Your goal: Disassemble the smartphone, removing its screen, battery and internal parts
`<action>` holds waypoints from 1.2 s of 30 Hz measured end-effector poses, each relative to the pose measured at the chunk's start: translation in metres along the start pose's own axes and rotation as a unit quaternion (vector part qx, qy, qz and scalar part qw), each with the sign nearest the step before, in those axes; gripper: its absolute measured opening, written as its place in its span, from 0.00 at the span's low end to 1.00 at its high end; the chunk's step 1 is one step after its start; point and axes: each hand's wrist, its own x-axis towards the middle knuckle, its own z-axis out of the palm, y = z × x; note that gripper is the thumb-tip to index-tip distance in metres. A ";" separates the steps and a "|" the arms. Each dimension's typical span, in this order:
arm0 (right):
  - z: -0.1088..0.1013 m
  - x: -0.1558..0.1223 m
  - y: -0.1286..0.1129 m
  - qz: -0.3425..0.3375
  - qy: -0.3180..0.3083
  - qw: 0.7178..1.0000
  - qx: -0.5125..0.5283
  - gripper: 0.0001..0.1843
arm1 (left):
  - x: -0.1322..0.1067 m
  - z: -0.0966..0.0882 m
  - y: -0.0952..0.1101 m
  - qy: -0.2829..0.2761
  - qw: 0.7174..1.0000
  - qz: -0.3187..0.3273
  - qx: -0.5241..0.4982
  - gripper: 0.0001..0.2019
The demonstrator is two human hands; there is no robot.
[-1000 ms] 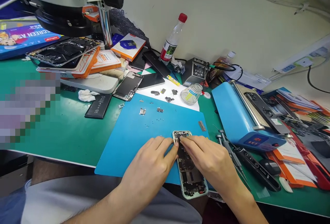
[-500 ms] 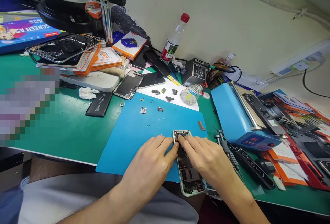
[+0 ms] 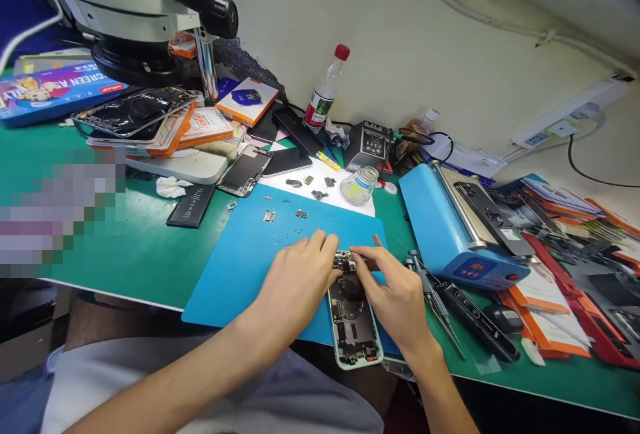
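An opened phone with its back shell and boards exposed lies on the blue mat near the table's front edge. My left hand rests on the mat beside the phone's top end, its fingers curled against the frame. My right hand is on the other side, with fingertips pinched at a small part near the phone's camera corner. What the fingers pinch is too small to name. Small screws and metal brackets lie scattered on the mat further back.
A blue heating machine stands to the right, with screwdrivers and a black tool before it. A glass jar, a red-capped bottle, a battery, loose phone screens and a microscope stand behind.
My view has shifted, and both hands have moved up along the phone to its top end. The right fingers have gone from lying flat to a pinch.
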 end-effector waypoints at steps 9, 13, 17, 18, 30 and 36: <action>-0.001 -0.006 0.000 -0.042 -0.041 0.998 -0.021 0.04 | 0.008 0.016 -0.007 0.017 1.000 -0.021 0.005 0.06; -0.001 -0.002 -0.003 -0.092 -0.072 0.987 -0.110 0.08 | 0.009 0.020 -0.007 0.049 0.998 -0.030 -0.014 0.05; -0.001 0.000 -0.006 -0.123 -0.084 0.977 -0.152 0.06 | 0.010 0.023 -0.007 0.066 0.997 -0.026 -0.022 0.06; -0.001 0.000 -0.007 -0.130 -0.085 0.974 -0.163 0.06 | 0.009 0.023 -0.007 0.067 0.997 -0.026 -0.023 0.05; -0.003 0.008 -0.020 -0.194 -0.090 0.941 -0.263 0.11 | 0.011 0.017 -0.006 0.030 0.999 -0.024 -0.035 0.04; 0.001 0.006 -0.011 -0.184 -0.069 0.953 -0.232 0.08 | 0.010 0.018 -0.007 0.035 0.999 -0.025 -0.032 0.04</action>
